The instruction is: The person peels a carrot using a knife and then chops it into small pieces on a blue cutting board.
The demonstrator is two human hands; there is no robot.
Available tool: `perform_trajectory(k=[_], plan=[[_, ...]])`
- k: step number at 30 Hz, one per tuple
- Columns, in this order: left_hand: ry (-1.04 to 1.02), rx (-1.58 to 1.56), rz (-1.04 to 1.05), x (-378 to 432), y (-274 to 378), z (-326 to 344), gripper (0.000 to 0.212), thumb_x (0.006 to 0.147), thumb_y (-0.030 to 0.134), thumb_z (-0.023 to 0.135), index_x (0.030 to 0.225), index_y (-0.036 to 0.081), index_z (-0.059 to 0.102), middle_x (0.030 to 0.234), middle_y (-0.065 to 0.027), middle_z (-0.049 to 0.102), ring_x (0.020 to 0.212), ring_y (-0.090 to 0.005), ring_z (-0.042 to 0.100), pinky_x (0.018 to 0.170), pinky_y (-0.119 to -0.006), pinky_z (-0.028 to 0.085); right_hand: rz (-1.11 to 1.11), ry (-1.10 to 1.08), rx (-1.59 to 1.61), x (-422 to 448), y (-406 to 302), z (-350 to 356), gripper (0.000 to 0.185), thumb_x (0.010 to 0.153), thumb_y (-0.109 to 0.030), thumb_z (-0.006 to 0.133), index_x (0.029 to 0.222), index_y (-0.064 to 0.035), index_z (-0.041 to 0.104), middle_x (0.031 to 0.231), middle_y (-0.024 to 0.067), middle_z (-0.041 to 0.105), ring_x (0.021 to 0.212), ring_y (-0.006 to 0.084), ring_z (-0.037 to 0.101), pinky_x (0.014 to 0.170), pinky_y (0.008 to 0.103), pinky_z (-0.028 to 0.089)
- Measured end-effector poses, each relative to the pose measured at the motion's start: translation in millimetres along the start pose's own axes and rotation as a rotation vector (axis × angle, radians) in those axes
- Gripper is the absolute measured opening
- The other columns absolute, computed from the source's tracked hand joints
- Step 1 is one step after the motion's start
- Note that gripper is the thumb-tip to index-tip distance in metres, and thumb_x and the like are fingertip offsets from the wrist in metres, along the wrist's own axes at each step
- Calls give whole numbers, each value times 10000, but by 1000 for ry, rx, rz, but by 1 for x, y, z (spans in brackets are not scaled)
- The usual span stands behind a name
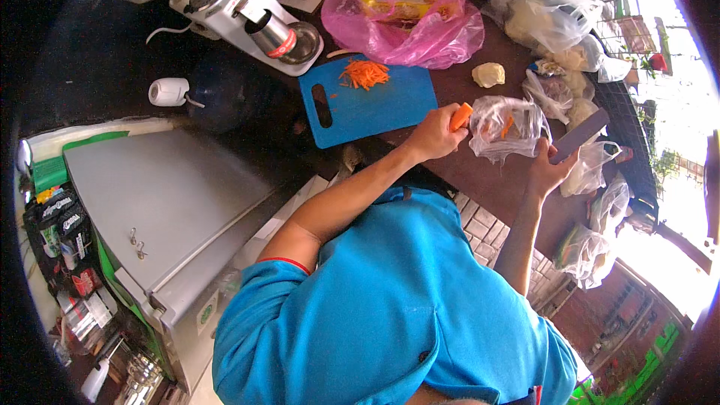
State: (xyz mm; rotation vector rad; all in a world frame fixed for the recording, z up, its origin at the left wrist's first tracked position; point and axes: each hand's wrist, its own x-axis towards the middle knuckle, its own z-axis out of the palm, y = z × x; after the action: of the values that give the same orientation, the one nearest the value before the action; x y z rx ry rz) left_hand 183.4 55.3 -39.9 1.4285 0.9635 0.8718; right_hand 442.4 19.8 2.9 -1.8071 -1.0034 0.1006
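My left hand (436, 134) is closed around a piece of carrot (461, 116), whose orange end sticks out past the fingers. A broad, dark-bladed knife (582, 134) is in my right hand (550, 167), its blade angled up and away to the right. Between the two hands is a clear plastic bag (498, 140) with orange carrot bits (507, 126) showing in it; my right fingers are at its edge, but whether they pinch it I cannot tell. A heap of carrot strips (364, 74) lies at the far edge of the blue cutting board (382, 109), left of my hands.
A pink plastic bag (405, 39) holding a yellow package (408, 0) lies beyond the board. A pale lump of food (488, 75) is on the brown table (472, 180). White plastic bags (545, 11) line the right side. A coffee grinder (247, 11) stands far left.
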Motion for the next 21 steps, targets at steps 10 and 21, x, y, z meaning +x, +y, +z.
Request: perform_trajectory(k=[10,21], plan=[[156,-278,-312,-37,-6,-48,292,959,197,621,1187,16,607,858,-44,640,708,-140,627,610,-325,510,-141,-46,-142,32,-34,-18,699,954,-133,667,1564,-54,337,771,61,691,695,129,631,663,289,523],[973,248,-567,-160,-47,-143,354,949,231,689,1227,32,598,805,-41,634,622,-118,606,510,-276,517,-441,-1388,204,-124,-83,109,685,947,-22,546,1565,-55,253,789,266,674,704,504,638,611,560,514]])
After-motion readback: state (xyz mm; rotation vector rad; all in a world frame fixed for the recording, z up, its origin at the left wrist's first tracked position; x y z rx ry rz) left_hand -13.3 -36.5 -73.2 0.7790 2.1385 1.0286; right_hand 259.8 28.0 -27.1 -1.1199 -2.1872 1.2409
